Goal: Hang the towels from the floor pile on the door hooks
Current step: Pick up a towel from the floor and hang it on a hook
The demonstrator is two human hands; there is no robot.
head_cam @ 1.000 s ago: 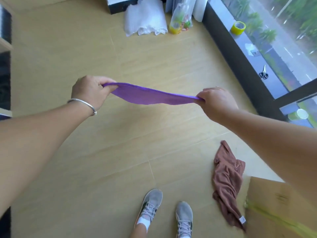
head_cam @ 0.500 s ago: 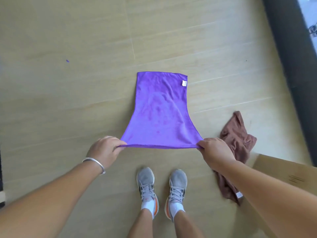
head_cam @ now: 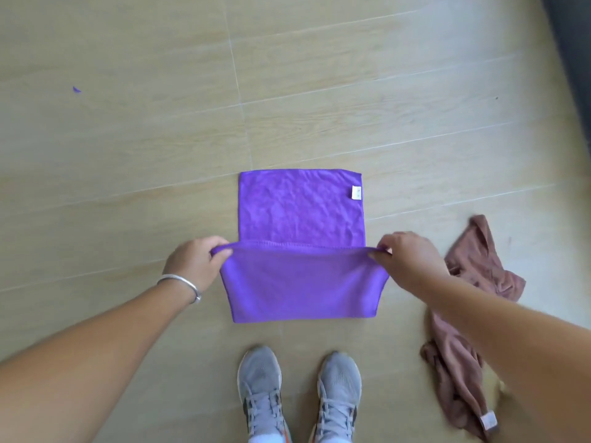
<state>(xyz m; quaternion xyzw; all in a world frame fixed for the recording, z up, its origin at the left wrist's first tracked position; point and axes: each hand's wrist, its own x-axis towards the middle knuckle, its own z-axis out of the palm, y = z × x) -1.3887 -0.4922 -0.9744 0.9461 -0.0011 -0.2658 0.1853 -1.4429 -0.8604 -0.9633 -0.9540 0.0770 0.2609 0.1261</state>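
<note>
Since the previous frame the near edge of the purple towel (head_cam: 300, 282) is carried forward, half-folded, centre frame. Left hand (head_cam: 195, 263) and right hand (head_cam: 406, 260) each pinch a corner. Brown towel (head_cam: 463, 314) lies crumpled lower right. No hooks visible; hanging not begun. Open floor (head_cam: 128, 123) above and left.

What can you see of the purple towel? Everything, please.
The purple towel is a rectangular cloth of soft, microfibre-like look, slightly creased, with a small white tag near its far right corner. Its far part lies flat on the wood-look floor; the near part is lifted and folded over toward the far edge. The left hand and right hand each pinch a corner of the stitched hem.
</note>
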